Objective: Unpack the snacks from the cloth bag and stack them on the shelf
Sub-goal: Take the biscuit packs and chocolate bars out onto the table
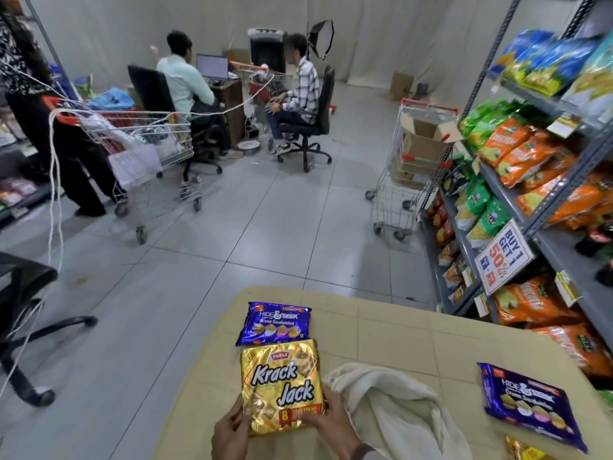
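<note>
Table top (381, 330): beige, faint grid pattern. Cracker pack (282, 386): gold, white lettering, red band. Two biscuit packs (273, 323) (527, 405): purple. Cloth bag (391, 406): off-white. Shelf (517, 194): grey; its packets orange, green, blue.

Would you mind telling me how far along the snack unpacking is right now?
Done: three packs are out on the tan table, two purple ones and a partly seen gold one. In hand: both the left hand and right hand grip a gold cracker pack beside the cloth bag. Left: everything must go onto the shelf; the bag's contents are hidden.
</note>
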